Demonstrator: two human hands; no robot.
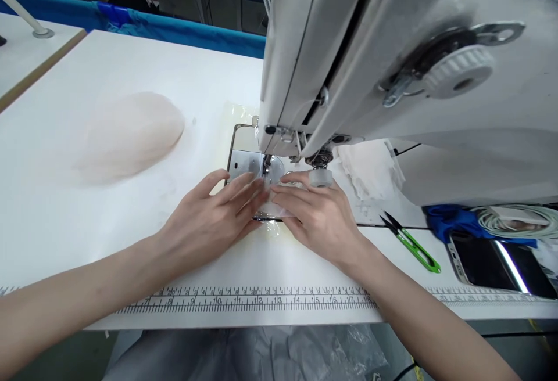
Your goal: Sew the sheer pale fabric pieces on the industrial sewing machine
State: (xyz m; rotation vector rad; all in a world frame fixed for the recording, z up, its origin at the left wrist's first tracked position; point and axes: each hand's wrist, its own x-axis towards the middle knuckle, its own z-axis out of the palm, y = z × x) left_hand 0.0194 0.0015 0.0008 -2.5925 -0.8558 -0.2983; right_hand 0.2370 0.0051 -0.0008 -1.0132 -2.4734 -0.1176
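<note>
Where the presser foot (267,163) of the sewing machine (392,102) sits over the metal plate (244,163), the left hand (213,209) and right hand (318,212) lie close together, palms down, fingers stretched forward and slightly bent. A thin, pale piece (278,209) shows between them, just in front of the foot — whether either hand pinches or merely presses it, I cannot tell (the fingertips are blurred). Well apart, left of the left hand, a rounded pale cloth (135,134) rests on the white table (209,79). Green snips (416,247) and a phone (492,262) lie right of the right hand.
</note>
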